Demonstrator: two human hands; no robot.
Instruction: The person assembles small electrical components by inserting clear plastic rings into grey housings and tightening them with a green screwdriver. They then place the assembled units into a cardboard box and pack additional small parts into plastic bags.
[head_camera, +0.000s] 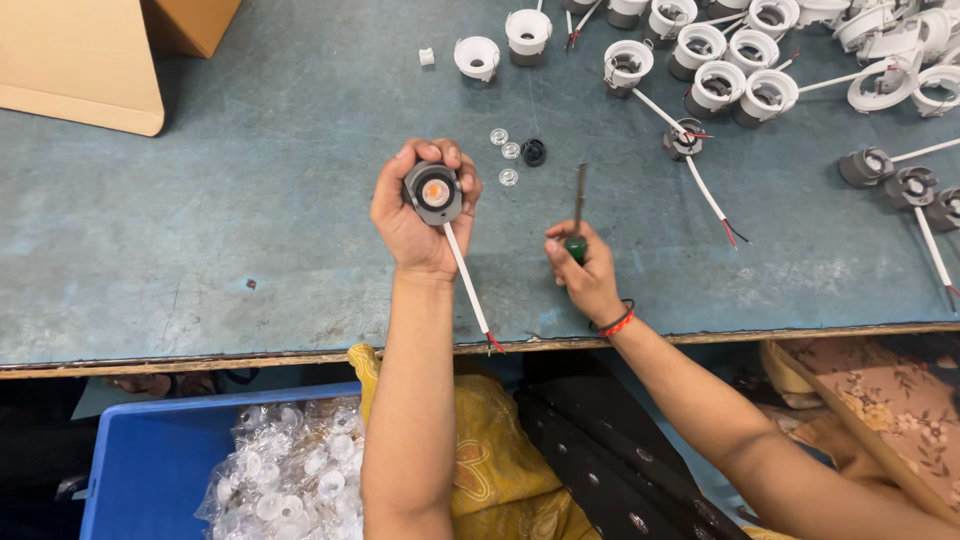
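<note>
My left hand (415, 215) grips a small grey round lamp module (434, 192) with an orange centre facing up; its white cable (468, 285) trails down toward the table's front edge and ends in red tips. My right hand (582, 275) holds a screwdriver (578, 215) with a green handle, its dark shaft pointing away from me. The two hands are a short way apart above the blue-grey table (200, 230). Just beyond the left hand lie three small clear lenses (509, 152) and a black ring (534, 152).
Several white round lamp housings (700, 60) and grey modules with white cables (890, 175) crowd the far right. Cardboard boxes (80, 60) stand at the far left. Below the table edge, a blue bin (150, 460) holds a bag of clear lenses (290, 470).
</note>
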